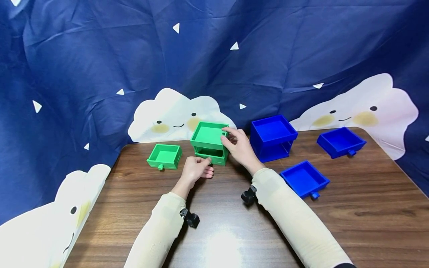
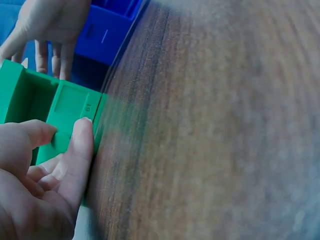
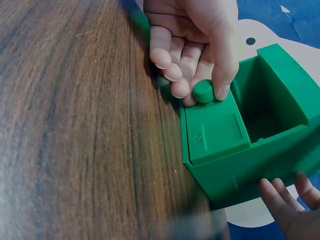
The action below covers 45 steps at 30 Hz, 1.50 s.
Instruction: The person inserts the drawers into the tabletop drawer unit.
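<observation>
A small green cabinet (image 1: 209,134) stands on the table with a tray-like top and an open upper slot. In its lower slot sits a green drawer (image 3: 220,132), its front nearly flush with the frame. The thumb and fingers of my left hand (image 1: 195,169) pinch the drawer's round knob (image 3: 203,91). Against the cabinet's right side and top rim rests my right hand (image 1: 240,147), its fingers fairly straight. A second green drawer (image 1: 164,155), also with a knob, lies to the left of the cabinet.
Right of the green cabinet stands a blue cabinet (image 1: 273,136) with an open slot. Two blue drawers lie farther right, a back one (image 1: 342,142) and a front one (image 1: 305,178). A dark blue cloud-patterned curtain (image 1: 207,56) hangs behind the wooden table (image 1: 221,216).
</observation>
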Available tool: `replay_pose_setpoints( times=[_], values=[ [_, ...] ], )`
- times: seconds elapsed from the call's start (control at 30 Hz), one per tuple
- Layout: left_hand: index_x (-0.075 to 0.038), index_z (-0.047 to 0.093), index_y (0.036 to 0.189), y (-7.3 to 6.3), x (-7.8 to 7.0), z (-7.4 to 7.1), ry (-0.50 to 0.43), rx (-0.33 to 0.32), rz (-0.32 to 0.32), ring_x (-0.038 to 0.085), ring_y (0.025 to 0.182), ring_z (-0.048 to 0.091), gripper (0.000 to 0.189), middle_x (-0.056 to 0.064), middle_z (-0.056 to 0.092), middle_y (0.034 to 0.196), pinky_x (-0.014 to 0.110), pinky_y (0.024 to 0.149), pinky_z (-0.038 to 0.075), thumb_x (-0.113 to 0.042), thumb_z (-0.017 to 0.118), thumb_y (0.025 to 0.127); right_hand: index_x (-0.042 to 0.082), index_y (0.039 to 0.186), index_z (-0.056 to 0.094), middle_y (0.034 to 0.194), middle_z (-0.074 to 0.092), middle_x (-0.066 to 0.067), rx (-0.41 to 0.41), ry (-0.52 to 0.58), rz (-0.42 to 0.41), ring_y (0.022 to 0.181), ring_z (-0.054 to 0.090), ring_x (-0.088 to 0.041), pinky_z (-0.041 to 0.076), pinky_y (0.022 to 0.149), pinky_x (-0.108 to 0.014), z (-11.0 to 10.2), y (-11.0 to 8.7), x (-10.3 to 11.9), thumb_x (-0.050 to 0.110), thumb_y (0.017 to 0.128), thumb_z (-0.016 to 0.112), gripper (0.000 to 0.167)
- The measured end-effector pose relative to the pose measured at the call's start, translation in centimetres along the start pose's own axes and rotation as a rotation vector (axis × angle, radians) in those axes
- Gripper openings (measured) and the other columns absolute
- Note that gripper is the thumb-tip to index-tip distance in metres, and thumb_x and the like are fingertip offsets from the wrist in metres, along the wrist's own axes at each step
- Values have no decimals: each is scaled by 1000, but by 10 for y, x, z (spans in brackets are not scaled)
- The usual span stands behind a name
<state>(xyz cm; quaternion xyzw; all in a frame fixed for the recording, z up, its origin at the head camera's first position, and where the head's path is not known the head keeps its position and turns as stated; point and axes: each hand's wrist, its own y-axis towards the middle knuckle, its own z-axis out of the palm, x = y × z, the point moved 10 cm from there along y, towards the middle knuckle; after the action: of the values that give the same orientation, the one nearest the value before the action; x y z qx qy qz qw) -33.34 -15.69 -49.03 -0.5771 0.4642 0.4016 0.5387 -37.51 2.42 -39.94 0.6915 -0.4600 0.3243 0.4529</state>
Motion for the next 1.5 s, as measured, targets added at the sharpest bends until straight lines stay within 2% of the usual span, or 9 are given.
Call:
replay_pose_setpoints(
  times=[0.7,1.17,1.5],
  values=[
    [11,74,113,-12,-6,-10,85,1,38,12,57,70,28,8,73,72,27,56,63,-15,68,105,6,142,68,116,57,-23,-6,-11,-1,104,66,-36,55,95,-43,0,0,-1,21,107,68,39],
    [9,76,111,-29,-16,-27,234,-43,128,15,63,72,25,21,78,83,33,62,66,-15,70,103,9,145,66,119,58,-23,18,-31,20,106,63,-35,54,97,-45,2,1,-4,25,108,66,40],
    [9,75,114,-39,-18,-38,271,-62,152,18,65,74,26,24,78,86,33,63,66,-14,70,103,12,145,66,121,58,-23,31,-30,50,109,63,-37,54,100,-45,3,1,-7,26,109,65,40]
  ],
)
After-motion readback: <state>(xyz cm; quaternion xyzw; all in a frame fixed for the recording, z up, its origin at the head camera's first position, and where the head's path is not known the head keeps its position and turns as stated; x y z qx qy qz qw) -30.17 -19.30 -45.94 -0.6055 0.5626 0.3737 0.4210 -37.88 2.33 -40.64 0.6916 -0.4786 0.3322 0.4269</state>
